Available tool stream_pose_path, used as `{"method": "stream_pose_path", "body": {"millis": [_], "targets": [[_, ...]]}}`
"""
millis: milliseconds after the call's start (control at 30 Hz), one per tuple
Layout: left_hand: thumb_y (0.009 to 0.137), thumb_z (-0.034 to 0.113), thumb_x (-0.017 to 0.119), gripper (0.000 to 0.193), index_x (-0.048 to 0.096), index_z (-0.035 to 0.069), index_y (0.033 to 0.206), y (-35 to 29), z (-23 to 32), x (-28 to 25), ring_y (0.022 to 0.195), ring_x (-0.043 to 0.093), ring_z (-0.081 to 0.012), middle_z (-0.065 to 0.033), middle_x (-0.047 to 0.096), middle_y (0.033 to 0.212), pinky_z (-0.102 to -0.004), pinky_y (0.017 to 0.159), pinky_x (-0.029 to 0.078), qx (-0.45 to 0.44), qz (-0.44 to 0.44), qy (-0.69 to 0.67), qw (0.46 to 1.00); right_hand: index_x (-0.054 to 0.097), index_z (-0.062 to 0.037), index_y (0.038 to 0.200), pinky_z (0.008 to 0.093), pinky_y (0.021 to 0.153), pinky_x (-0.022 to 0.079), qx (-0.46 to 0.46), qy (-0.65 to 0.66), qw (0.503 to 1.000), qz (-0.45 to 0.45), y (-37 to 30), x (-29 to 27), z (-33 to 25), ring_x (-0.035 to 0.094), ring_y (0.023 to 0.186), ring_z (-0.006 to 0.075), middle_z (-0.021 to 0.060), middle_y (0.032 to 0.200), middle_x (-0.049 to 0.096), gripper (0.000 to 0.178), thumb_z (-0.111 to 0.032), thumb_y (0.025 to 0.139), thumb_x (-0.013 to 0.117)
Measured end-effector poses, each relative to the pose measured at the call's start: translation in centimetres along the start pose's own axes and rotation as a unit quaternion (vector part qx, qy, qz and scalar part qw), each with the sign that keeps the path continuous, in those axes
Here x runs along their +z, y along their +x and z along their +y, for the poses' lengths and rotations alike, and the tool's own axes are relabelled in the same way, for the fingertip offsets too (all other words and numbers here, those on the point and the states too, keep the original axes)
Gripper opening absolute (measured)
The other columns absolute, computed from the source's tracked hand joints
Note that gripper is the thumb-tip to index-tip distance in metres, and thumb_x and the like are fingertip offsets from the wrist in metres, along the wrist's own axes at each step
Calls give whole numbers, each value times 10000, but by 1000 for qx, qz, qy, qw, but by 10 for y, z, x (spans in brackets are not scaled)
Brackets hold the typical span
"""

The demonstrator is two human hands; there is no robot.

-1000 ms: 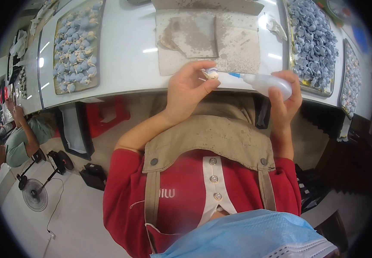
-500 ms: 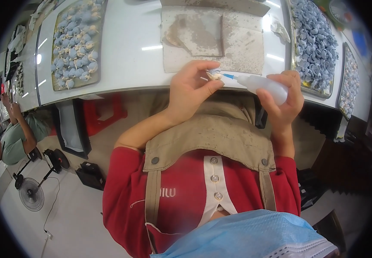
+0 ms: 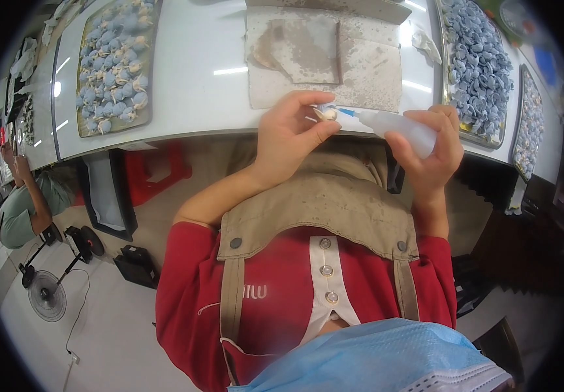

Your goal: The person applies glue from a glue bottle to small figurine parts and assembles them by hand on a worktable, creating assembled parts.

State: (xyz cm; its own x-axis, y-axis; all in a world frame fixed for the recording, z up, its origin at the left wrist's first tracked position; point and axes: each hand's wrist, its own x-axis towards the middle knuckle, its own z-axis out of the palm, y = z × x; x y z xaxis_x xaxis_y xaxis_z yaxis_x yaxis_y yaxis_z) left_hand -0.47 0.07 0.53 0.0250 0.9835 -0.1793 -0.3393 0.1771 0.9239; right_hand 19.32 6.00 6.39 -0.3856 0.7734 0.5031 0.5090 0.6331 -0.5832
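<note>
Between the thumb and fingers of my left hand (image 3: 290, 127) is a small cream and blue-grey figure part (image 3: 326, 114), held over the table's near edge. My right hand (image 3: 433, 140) is wrapped around a translucent white squeeze bottle (image 3: 399, 129), which lies tilted with its nozzle to the left. The blue needle tip (image 3: 347, 112) points at the small part, very close to it. Whether the tip touches the part is too small to tell.
A stained cardboard sheet (image 3: 324, 98) lies on the white table (image 3: 197, 98). At left stands a tray (image 3: 86, 134) of blue and cream pieces; at right, a tray (image 3: 491, 142) of blue-grey curved pieces. A crumpled tissue (image 3: 425, 44) lies between. Another person (image 3: 24, 212) works at far left.
The bottle's tip has shifted slightly up and to the right, leaving a little more space beside the small part. My left hand has stayed nearly still.
</note>
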Motion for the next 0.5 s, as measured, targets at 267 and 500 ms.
{"method": "stream_pose_path", "body": {"millis": [267,500], "targets": [[809,-50,608,327,481,-17,1108,0,-1,3,889,588,-134,-106,560,1074,-253,806,488,-29,14,-91,995,606,-8,826,280,578,395,16,6,1000,8,-6,-8,6,476,649,188,71,721,532,317,-98,594,801],[810,-48,607,328,480,-18,1110,-1,0,3,893,589,-142,-108,560,1071,-262,813,493,-38,16,-88,995,608,-8,817,277,556,393,22,-3,1000,9,-5,-5,2,477,643,187,70,710,537,307,-100,597,801]]}}
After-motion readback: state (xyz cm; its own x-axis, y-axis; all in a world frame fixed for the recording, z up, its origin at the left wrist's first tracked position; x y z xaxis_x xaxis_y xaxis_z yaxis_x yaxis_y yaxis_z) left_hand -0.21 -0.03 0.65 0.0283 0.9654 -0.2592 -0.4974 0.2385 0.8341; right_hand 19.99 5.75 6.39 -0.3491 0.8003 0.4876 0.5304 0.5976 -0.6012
